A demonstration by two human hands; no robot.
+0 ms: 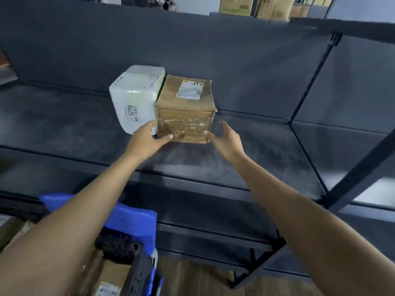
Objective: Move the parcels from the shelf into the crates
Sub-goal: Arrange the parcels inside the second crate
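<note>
A: Dark grey shelving (267, 146) took up nearly the whole view, with stacked cartons (235, 5) far off at 1 o'clock. Where was the parcel?

B: The brown cardboard box (186, 107) sat on the shelf deck at 12 o'clock from the hands. Its left face touched a white wrapped parcel (134, 99) at its 9 o'clock. Neither had been lifted.

A: And the grasp?

B: Not closed. The left hand (147, 142) lay at the box's 7 o'clock corner, thumb flat along the taped front and fingers straight, reaching towards the seam beside the white parcel. The right hand (226, 142) was at the 5 o'clock corner, thumb just touching and fingers spread, apart from the side face. Both were relaxed and held nothing.

A: What might have gone wrong from there?

B: I'd judge the tape the main risk (it looked glossy and wrinkled). Palms squeezing only the low front corners could slip, and the box could tip forward off the deck. The left fingers could also drag the white parcel along, since the two stood pressed together.

A: The crates?

B: Down at 7 o'clock, partly behind the left forearm. A blue crate (132, 218) showed only its rim, and what it held was hidden. A black crate (139, 270), nearer the camera at the blue one's 6 o'clock, held at least one brown labelled parcel (106, 287). The rest was too blurred to tell.
</note>
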